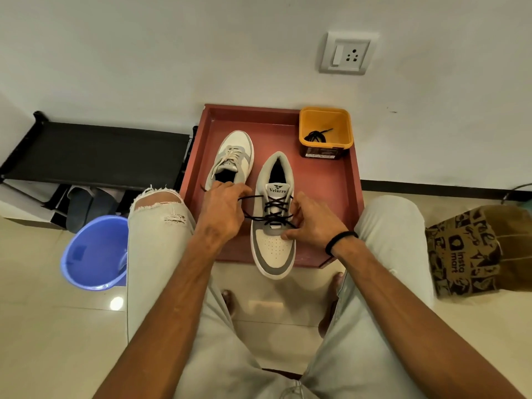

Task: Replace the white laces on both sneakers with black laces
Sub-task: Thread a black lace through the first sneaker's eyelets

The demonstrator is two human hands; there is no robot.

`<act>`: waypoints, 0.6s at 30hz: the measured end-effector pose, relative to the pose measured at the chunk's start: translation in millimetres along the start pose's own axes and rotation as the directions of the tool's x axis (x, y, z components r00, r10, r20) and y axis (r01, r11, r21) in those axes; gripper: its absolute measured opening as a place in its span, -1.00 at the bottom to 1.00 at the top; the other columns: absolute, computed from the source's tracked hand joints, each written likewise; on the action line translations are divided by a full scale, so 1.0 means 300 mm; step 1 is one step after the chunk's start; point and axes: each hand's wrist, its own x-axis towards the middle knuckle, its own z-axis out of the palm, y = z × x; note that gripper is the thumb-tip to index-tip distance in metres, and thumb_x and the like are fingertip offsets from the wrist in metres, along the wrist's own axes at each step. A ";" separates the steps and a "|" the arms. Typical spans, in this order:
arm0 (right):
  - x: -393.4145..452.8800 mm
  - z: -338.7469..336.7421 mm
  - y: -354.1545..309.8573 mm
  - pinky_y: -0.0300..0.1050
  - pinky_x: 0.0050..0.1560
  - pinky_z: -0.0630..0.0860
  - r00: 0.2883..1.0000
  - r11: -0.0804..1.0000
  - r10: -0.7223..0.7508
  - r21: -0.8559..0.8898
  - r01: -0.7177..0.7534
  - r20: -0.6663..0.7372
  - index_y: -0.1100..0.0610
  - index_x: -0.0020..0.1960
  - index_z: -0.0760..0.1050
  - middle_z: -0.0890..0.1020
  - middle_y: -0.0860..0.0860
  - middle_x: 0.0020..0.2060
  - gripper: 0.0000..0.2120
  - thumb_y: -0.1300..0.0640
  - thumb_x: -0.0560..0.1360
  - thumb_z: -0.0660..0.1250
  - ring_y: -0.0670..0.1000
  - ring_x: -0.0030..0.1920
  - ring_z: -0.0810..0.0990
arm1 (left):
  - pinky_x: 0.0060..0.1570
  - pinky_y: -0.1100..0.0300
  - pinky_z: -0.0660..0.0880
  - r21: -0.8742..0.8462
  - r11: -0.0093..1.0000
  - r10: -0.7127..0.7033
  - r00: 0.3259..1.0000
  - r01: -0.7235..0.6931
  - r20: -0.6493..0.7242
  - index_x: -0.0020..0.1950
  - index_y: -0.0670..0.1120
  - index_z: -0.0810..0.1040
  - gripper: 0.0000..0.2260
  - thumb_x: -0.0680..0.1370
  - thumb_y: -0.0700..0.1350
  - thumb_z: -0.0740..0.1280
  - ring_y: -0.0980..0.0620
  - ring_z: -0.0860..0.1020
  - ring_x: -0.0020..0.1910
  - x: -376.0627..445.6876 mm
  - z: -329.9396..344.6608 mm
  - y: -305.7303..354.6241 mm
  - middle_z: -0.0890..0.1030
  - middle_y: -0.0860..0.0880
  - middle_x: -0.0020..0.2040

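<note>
Left hand point(223, 207) hiding black lace point(276, 216) end

head cam | worn, looks forward and down | close over lap, tray point(355, 197) (single view, nothing shared)

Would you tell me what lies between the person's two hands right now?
In the head view, the near sneaker lies between the left hand and right hand, with its black lace stretched across to both.
</note>
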 end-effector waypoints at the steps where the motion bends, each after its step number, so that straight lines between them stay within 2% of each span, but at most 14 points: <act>1: 0.002 0.002 0.002 -0.14 -0.20 0.56 1.000 1.000 -0.007 0.015 0.007 -0.004 0.06 -0.03 0.45 0.64 -0.04 -0.20 -0.58 0.09 0.33 0.67 -0.04 -0.19 0.62 | 0.33 -0.02 0.48 0.024 1.000 0.010 1.000 -0.011 0.029 0.34 -0.06 0.63 -0.61 0.57 -0.37 0.33 -0.10 0.46 0.28 0.000 -0.003 -0.004 0.66 -0.09 0.19; 4: 0.006 -0.012 0.008 -0.21 -0.21 0.54 0.999 0.998 -0.022 0.056 0.024 -0.032 0.04 -0.13 0.57 0.67 -0.06 -0.27 -0.80 0.15 0.42 0.60 -0.12 -0.26 0.63 | 0.37 0.06 0.46 0.001 1.000 -0.011 0.994 0.011 0.109 0.36 -0.05 0.61 -0.59 0.56 -0.34 0.32 -0.08 0.43 0.33 0.004 -0.007 -0.032 0.62 -0.11 0.19; 6: 0.004 -0.035 0.014 -0.27 -0.20 0.57 0.994 0.994 -0.004 0.106 0.016 -0.109 0.00 -0.17 0.63 0.68 -0.10 -0.30 -0.88 0.11 0.45 0.58 -0.15 -0.26 0.64 | 0.34 0.07 0.49 -0.028 1.000 0.002 0.994 0.001 0.114 0.33 -0.07 0.64 -0.66 0.58 -0.29 0.34 -0.07 0.49 0.29 0.004 -0.014 -0.047 0.66 -0.12 0.13; 8: -0.002 -0.064 0.016 -0.29 -0.16 0.59 0.980 0.977 0.015 0.213 0.028 -0.200 0.01 -0.14 0.68 0.70 -0.10 -0.30 -0.93 0.09 0.48 0.56 -0.15 -0.25 0.67 | 0.25 0.02 0.57 -0.062 0.998 0.027 0.995 -0.021 0.101 0.26 -0.08 0.69 -0.76 0.61 -0.22 0.38 -0.03 0.60 0.14 0.006 -0.023 -0.052 0.71 -0.08 0.05; 10: -0.005 -0.084 0.019 -0.22 -0.12 0.62 0.955 0.934 0.059 0.353 0.050 -0.292 0.01 -0.12 0.68 0.72 -0.06 -0.30 -0.95 0.09 0.50 0.54 -0.09 -0.26 0.70 | 0.07 0.06 0.63 -0.097 0.995 0.033 0.997 -0.026 0.071 0.16 -0.09 0.72 -0.84 0.62 -0.20 0.39 0.03 0.65 -0.07 0.009 -0.034 -0.051 0.72 -0.03 -0.05; 12: -0.001 -0.093 0.033 -0.07 -0.07 0.67 0.904 0.897 0.139 0.439 0.058 -0.404 -0.01 -0.13 0.65 0.71 -0.02 -0.30 -0.92 0.09 0.53 0.50 -0.01 -0.24 0.71 | -0.03 0.24 0.60 -0.145 0.989 0.020 1.000 -0.023 -0.019 0.08 -0.13 0.72 -0.87 0.65 -0.18 0.37 0.07 0.65 -0.17 0.005 -0.050 -0.043 0.71 0.00 -0.13; 14: 0.007 -0.098 0.055 0.03 -0.02 0.68 0.839 0.872 0.249 0.490 0.024 -0.484 -0.01 -0.13 0.61 0.70 -0.02 -0.31 -0.90 0.09 0.57 0.44 0.03 -0.22 0.72 | -0.05 0.39 0.51 -0.205 0.979 -0.026 0.985 -0.010 -0.173 0.12 -0.15 0.71 -0.83 0.68 -0.15 0.33 0.08 0.65 -0.16 -0.004 -0.072 -0.028 0.73 0.00 -0.12; 16: 0.013 -0.104 0.075 -0.03 -0.01 0.63 0.780 0.908 0.328 0.407 -0.104 -0.532 0.02 -0.13 0.58 0.69 -0.03 -0.25 -0.89 0.13 0.57 0.38 0.03 -0.16 0.70 | -0.01 0.28 0.53 -0.219 0.975 -0.106 0.944 0.036 -0.312 0.19 -0.17 0.70 -0.81 0.69 -0.17 0.31 0.06 0.64 -0.13 -0.006 -0.084 -0.029 0.73 -0.02 -0.08; 18: 0.016 -0.095 0.098 -0.14 -0.10 0.48 0.791 0.927 0.365 0.269 -0.260 -0.492 0.12 -0.14 0.54 0.63 0.00 -0.21 -0.90 0.22 0.55 0.33 0.06 -0.12 0.61 | 0.01 0.12 0.58 -0.187 0.978 -0.162 0.910 0.095 -0.381 0.21 -0.16 0.69 -0.80 0.68 -0.20 0.30 -0.05 0.65 -0.09 -0.001 -0.078 -0.044 0.73 -0.07 -0.03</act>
